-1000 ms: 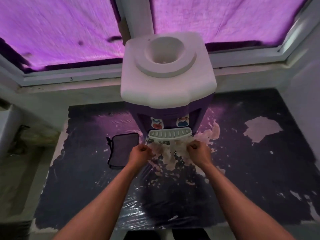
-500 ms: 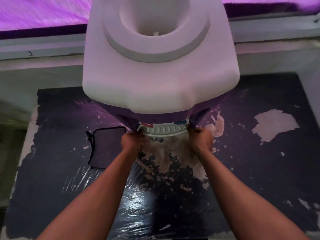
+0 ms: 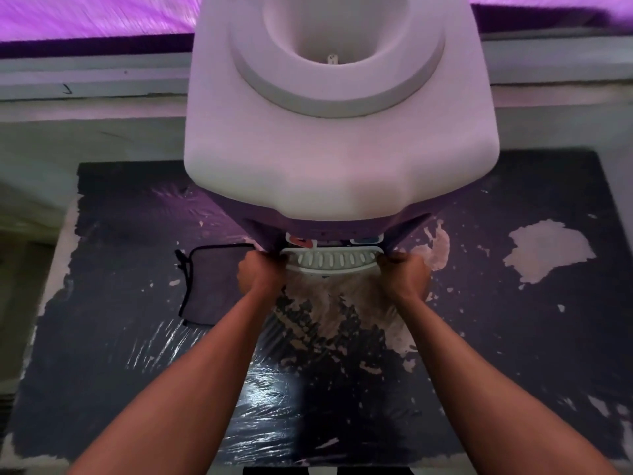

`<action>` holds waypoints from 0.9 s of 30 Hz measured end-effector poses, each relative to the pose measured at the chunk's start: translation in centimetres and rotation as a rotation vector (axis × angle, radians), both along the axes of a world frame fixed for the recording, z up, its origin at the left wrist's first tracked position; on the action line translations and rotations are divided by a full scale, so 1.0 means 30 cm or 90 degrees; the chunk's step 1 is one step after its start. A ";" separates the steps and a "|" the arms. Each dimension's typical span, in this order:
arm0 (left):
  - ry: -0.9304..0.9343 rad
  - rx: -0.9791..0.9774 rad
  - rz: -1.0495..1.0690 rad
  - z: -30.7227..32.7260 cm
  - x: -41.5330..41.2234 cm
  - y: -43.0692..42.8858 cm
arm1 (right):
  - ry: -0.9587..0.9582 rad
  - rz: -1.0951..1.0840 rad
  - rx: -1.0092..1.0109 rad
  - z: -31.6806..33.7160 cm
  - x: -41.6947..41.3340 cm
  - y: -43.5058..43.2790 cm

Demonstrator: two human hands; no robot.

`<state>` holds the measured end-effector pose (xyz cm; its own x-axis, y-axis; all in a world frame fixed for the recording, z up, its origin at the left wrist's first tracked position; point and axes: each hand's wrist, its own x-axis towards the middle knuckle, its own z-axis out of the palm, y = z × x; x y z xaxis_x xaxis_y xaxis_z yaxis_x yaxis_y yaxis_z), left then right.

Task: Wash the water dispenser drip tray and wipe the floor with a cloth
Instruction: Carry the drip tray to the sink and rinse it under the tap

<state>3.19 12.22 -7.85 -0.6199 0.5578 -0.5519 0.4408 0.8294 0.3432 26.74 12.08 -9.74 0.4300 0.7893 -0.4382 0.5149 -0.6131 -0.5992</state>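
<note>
Cloth (image 3: 214,286) lies flat on the floor (image 3: 116,354) at far left, dark grey with black edging, just left of the dispenser base. Floor paint dark, peeled in pale patches; wet sheen in the middle foreground.

Left hand (image 3: 260,274) closed in a fist at the left end of the tray (image 3: 334,260), fingers curled round its corner, touching it. Hand's edge overlaps the cloth's right border in view; contact there unclear.

Tray: white, curved, slotted grille, seated at the front foot of the dispenser (image 3: 339,142), under the red and blue taps. Pale worn patch of floor directly below it.

Dispenser: white top with round bottle well, purple body, standing against the window wall.

Right hand (image 3: 406,274) closed likewise on the tray's right end, fingers wrapped under and hidden. Both forearms reach in from the bottom edge.

Big bare patch of floor at far right.
</note>
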 end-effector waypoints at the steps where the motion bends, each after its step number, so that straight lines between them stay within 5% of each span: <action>1: 0.010 -0.002 -0.015 0.004 -0.001 -0.007 | -0.002 0.006 0.001 0.005 -0.001 -0.006; 15: 0.040 0.060 -0.128 0.049 -0.005 -0.165 | -0.053 0.074 -0.008 0.093 0.000 -0.135; 27: -0.004 0.173 -0.032 0.195 -0.154 -0.346 | -0.047 0.139 0.070 0.272 -0.122 -0.242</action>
<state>-1.44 1.84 -1.99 -0.5848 0.7161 -0.3810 0.4768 0.6834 0.5528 23.07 4.83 -1.57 0.2713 0.9082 -0.3187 0.6731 -0.4157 -0.6117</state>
